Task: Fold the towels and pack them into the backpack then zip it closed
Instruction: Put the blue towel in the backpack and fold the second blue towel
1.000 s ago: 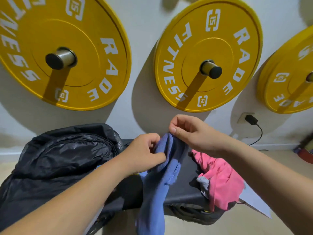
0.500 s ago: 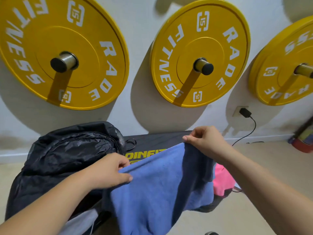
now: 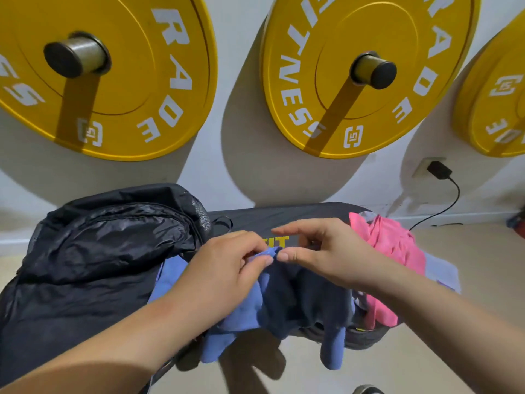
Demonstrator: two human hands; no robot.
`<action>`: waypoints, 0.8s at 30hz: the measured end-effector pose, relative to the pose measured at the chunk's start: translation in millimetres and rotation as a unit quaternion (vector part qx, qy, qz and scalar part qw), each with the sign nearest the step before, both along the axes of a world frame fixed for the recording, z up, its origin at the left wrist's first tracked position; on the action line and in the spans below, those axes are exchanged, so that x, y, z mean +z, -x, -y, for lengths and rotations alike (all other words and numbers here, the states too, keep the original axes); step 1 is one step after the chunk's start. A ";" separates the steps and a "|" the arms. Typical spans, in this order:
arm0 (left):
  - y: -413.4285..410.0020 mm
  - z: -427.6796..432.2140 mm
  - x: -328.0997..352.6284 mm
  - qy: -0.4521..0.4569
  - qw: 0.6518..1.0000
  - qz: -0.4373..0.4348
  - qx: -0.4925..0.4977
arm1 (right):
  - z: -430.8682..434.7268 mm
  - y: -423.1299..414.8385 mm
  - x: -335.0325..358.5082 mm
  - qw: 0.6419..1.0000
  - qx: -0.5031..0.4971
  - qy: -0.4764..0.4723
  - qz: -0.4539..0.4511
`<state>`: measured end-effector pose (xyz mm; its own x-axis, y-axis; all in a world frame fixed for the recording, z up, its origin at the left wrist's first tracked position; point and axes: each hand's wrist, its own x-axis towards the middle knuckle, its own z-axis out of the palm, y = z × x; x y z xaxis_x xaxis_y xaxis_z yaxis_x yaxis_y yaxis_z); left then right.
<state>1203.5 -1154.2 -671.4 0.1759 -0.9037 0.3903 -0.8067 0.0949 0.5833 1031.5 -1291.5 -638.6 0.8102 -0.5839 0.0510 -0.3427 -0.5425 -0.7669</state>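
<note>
A blue towel [image 3: 284, 305] hangs doubled over the front of a black bench [image 3: 284, 220], its two top corners brought together. My left hand [image 3: 227, 268] pinches those corners between thumb and fingers. My right hand [image 3: 318, 251] is right beside them, thumb tip touching the blue edge and the other fingers stretched out above. A black backpack [image 3: 93, 251] lies on the left end of the bench. A crumpled pink towel [image 3: 392, 251] sits on the right end, with a light grey cloth [image 3: 440, 271] under it.
Three yellow weight plates [image 3: 355, 75] hang on pegs on the white wall behind the bench. A black charger [image 3: 439, 169] is plugged into a wall socket at the right, its cable running down to the floor. Beige floor lies in front of the bench.
The towel was stretched wide between both hands. The hands have come together, folding it in half, and the left hand now holds both corners while the right fingers have spread open.
</note>
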 end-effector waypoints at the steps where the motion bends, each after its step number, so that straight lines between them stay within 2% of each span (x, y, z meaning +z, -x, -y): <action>1: 3.0 0.8 0.0 0.008 1.000 -0.012 -0.006 | -2.0 -2.1 -2.5 0.999 0.031 -0.018 0.004; 3: 4.6 2.9 -1.0 0.018 0.999 -0.030 -0.004 | -1.1 -5.6 -9.3 0.997 0.070 -0.039 0.011; 5: 3.4 4.1 -2.1 0.012 0.998 -0.058 0.005 | 2.5 -6.8 -15.5 0.997 0.053 -0.045 0.019; 9: -1.8 2.7 -9.5 -0.124 0.984 -0.123 0.022 | 4.9 -9.4 -20.7 1.000 -0.014 -0.009 0.013; 12: -10.0 1.3 -23.4 -0.200 0.968 -0.143 0.045 | 10.7 -11.5 -23.3 0.994 -0.099 0.034 0.007; 15: -19.6 1.2 -28.7 -0.229 0.957 -0.158 0.078 | 28.3 -4.3 -26.5 0.972 -0.227 0.059 -0.001; 19: -24.9 1.1 -21.6 -0.178 0.946 -0.250 0.106 | 45.6 14.5 -33.2 0.942 -0.334 -0.035 0.016; 21: -23.9 2.8 -19.1 -0.139 0.940 -0.291 0.114 | 43.3 17.1 -33.6 0.937 -0.337 -0.086 0.028; 24: -16.6 5.5 -15.4 -0.111 0.950 -0.268 0.114 | 33.1 9.7 -30.1 0.926 -0.308 -0.209 0.055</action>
<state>1220.1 -1159.8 -686.8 0.4965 -0.8680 -0.0059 -0.3732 -0.2196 0.9014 1021.8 -1324.6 -668.7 0.3192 -0.9214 -0.2216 -0.3954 0.0830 -0.9148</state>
